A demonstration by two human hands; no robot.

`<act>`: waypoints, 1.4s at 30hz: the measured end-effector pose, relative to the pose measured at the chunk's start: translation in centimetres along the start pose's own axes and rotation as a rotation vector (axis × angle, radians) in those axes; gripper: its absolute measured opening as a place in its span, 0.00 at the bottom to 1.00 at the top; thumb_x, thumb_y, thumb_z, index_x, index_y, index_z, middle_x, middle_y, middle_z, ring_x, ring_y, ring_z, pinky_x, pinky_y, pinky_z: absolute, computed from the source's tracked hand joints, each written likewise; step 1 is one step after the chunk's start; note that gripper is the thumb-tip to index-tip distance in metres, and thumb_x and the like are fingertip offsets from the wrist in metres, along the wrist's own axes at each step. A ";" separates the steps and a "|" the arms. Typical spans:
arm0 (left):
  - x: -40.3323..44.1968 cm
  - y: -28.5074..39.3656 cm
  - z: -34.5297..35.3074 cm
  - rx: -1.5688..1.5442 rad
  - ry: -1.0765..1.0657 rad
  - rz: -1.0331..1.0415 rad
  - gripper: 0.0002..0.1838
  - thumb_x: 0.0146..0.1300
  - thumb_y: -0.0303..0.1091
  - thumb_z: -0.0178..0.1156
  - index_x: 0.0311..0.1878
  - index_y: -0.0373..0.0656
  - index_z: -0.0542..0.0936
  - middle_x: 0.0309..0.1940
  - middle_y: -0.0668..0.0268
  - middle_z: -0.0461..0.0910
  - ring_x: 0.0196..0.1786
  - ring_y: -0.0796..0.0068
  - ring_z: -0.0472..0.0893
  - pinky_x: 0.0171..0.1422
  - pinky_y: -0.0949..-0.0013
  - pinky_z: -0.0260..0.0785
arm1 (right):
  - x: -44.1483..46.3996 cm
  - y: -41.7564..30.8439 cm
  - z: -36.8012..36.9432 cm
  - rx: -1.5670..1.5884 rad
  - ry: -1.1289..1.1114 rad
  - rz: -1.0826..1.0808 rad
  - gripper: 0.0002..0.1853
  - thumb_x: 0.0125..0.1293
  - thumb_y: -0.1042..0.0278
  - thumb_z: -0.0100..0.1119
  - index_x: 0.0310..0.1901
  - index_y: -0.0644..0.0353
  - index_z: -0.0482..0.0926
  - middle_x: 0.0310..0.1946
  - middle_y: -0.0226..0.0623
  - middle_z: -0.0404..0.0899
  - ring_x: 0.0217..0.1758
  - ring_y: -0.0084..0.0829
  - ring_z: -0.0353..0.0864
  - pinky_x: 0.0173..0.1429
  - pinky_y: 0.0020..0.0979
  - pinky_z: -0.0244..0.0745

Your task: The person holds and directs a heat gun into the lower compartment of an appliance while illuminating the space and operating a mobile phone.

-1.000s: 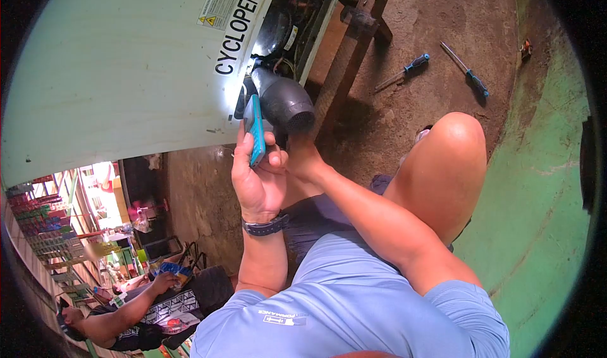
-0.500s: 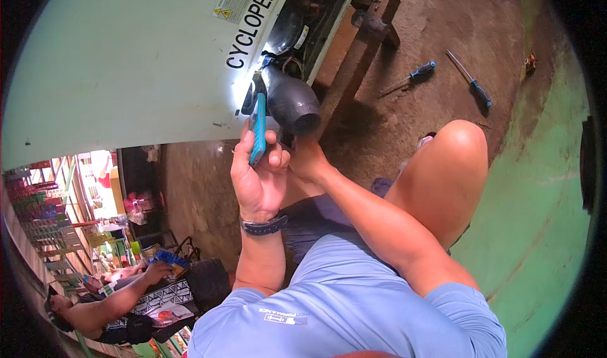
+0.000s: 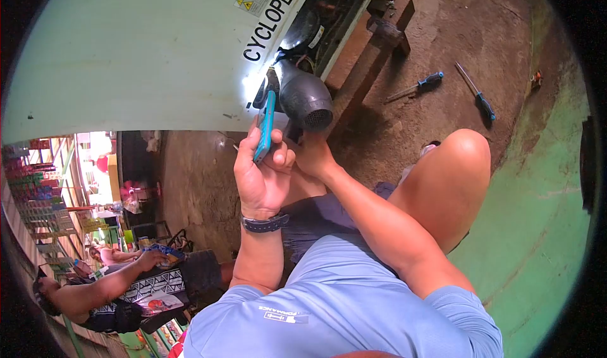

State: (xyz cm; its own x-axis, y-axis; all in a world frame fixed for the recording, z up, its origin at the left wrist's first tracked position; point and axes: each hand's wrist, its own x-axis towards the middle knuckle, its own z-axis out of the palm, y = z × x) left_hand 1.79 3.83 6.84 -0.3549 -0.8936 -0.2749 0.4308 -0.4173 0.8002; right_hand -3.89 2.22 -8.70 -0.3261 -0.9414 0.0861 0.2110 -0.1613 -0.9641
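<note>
My left hand (image 3: 264, 174), with a dark watch on its wrist, holds a phone in a teal case (image 3: 264, 127). A bright light from the phone's far end falls on the pale panel lettered CYCLOPENTA (image 3: 164, 61). Beside it, my right hand (image 3: 314, 155) is closed round the handle of a black hair dryer (image 3: 303, 92), mostly hidden below the body. The dryer's meshed rear faces me, and its front points into the appliance's open compartment, near a black rounded compressor (image 3: 300, 32) and wires.
A wooden beam (image 3: 373, 57) runs under the appliance's edge. Two blue-handled screwdrivers (image 3: 417, 86) lie on the brown floor to the right. Another person (image 3: 133, 288) sits at lower left, holding something blue. A green wall (image 3: 537, 231) stands at right.
The view has shifted slightly, so the appliance, dryer and screwdrivers sit a little further right. Both hands keep their holds on the phone and the dryer.
</note>
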 end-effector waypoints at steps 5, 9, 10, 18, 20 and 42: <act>0.0 0.0 0.6 -0.020 0.007 0.008 0.11 0.76 0.38 0.53 0.48 0.39 0.74 0.38 0.63 0.80 0.27 0.77 0.71 0.33 0.71 0.63 | 0.0 -0.4 -0.3 0.011 0.027 -0.036 0.30 0.65 0.54 0.70 0.59 0.68 0.74 0.52 0.56 0.81 0.59 0.50 0.81 0.61 0.44 0.75; -0.1 0.1 0.5 -0.010 0.014 0.010 0.11 0.76 0.38 0.53 0.47 0.39 0.74 0.38 0.63 0.80 0.27 0.77 0.72 0.33 0.71 0.63 | 0.3 -0.4 -0.6 -0.012 -0.060 0.057 0.30 0.65 0.54 0.70 0.59 0.68 0.74 0.51 0.56 0.81 0.58 0.50 0.81 0.61 0.44 0.75; 0.0 0.1 0.4 -0.014 0.005 0.008 0.11 0.76 0.38 0.53 0.47 0.39 0.74 0.38 0.63 0.80 0.27 0.77 0.72 0.33 0.71 0.63 | 0.3 -0.2 -0.5 -0.003 -0.038 0.028 0.30 0.64 0.54 0.71 0.58 0.68 0.74 0.50 0.56 0.82 0.57 0.50 0.82 0.60 0.44 0.75; -0.1 0.2 0.4 -0.013 0.011 0.006 0.11 0.76 0.39 0.53 0.46 0.39 0.74 0.37 0.63 0.79 0.27 0.77 0.72 0.32 0.71 0.64 | 0.6 0.8 0.0 0.036 0.059 -0.056 0.30 0.62 0.52 0.73 0.55 0.70 0.75 0.44 0.55 0.83 0.51 0.49 0.84 0.56 0.44 0.76; -0.2 0.2 0.4 -0.013 0.015 0.012 0.11 0.76 0.38 0.53 0.46 0.39 0.74 0.37 0.63 0.79 0.27 0.77 0.72 0.32 0.71 0.64 | 0.5 0.1 -0.5 0.002 -0.037 0.101 0.29 0.62 0.53 0.73 0.54 0.70 0.76 0.44 0.54 0.84 0.50 0.48 0.84 0.55 0.44 0.77; -0.1 -0.3 -0.2 -0.030 0.027 -0.007 0.12 0.75 0.39 0.54 0.52 0.40 0.74 0.35 0.62 0.79 0.26 0.76 0.73 0.32 0.71 0.66 | -0.8 1.7 0.6 0.027 0.076 -0.048 0.25 0.64 0.59 0.71 0.58 0.61 0.76 0.49 0.49 0.81 0.53 0.46 0.81 0.57 0.44 0.75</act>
State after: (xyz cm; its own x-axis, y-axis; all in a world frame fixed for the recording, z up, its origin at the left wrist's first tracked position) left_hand 1.84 4.00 6.53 -0.3356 -0.8944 -0.2956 0.4529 -0.4283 0.7819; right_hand -2.74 2.51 -10.27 -0.4054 -0.9072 0.1121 0.2179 -0.2150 -0.9520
